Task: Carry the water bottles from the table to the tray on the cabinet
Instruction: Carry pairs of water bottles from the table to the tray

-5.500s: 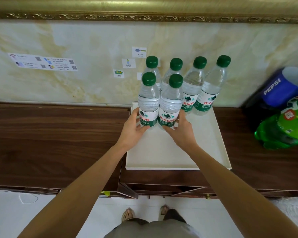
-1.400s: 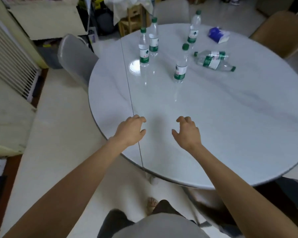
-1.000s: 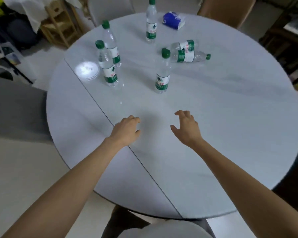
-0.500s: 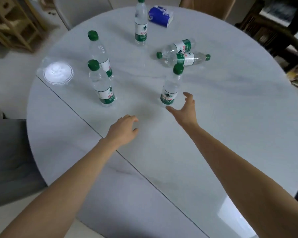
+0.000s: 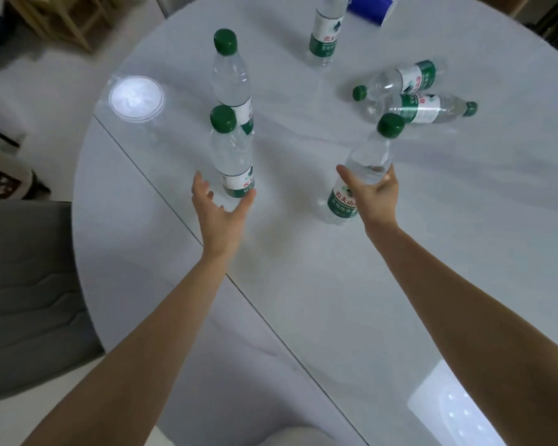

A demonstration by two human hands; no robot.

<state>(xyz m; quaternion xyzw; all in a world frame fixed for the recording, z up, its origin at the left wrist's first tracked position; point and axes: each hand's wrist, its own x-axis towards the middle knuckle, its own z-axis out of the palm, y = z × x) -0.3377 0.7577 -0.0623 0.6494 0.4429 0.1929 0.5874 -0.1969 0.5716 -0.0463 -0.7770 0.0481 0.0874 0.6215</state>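
Note:
Several clear water bottles with green caps and green labels are on the round white table point(image 5: 303, 284). My right hand point(image 5: 376, 201) wraps around the middle of the nearest right bottle point(image 5: 369, 156), which stands on the table. My left hand point(image 5: 219, 217) is open, fingers spread, with its thumb at the base of the near-left bottle point(image 5: 231, 152). Another upright bottle point(image 5: 231, 78) stands just behind that one, and a third point(image 5: 324, 37) stands farther back. Two bottles point(image 5: 400, 82) point(image 5: 422, 107) lie on their sides behind my right hand. The tray and cabinet are out of view.
A round clear lid point(image 5: 136, 98) lies near the table's left edge. A blue packet point(image 5: 371, 4) sits at the far edge. A grey chair point(image 5: 23, 284) stands at the left, a wooden chair point(image 5: 62, 17) beyond it.
I have turned from the cabinet tray to the table and come close. Both hands reached forward: the right closed around the near-right bottle, the left opened up to the near-left bottle.

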